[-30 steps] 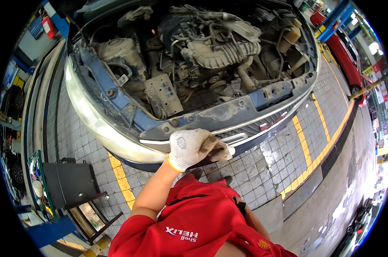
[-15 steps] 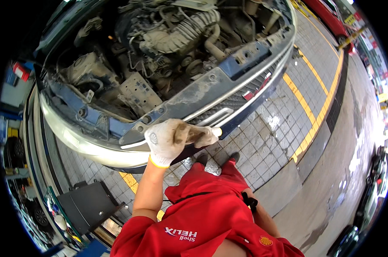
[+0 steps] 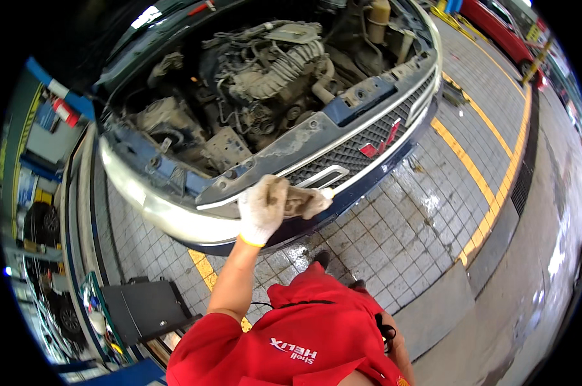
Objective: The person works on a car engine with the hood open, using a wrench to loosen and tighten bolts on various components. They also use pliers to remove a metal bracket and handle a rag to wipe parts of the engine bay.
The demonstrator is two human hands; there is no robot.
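My left hand [image 3: 263, 209] wears a white knit glove with a yellow cuff edge. Its fingers are closed around a soiled whitish work glove [image 3: 313, 203], whose pale yellow end points right. Both are over the front edge of a dark blue vehicle [image 3: 362, 186] with its hood up, near the grille [image 3: 384, 138]. My bare right arm hangs by my hip, and a black band or strap-like thing [image 3: 388, 332] shows at the wrist. Of my right hand [image 3: 385, 319] only a small part appears; its fingers are hidden.
The dusty engine bay [image 3: 272, 77] lies open ahead. A dark flat-topped cart [image 3: 140, 312] stands at lower left, beside a tray of small items. Yellow lines [image 3: 464, 161] mark the wet tiled floor. A red car [image 3: 497, 29] is parked at far right.
My view has shifted, showing more of the grille and the far engine bay. My left hand keeps hold of the soiled glove by the bumper. My right arm still hangs low.
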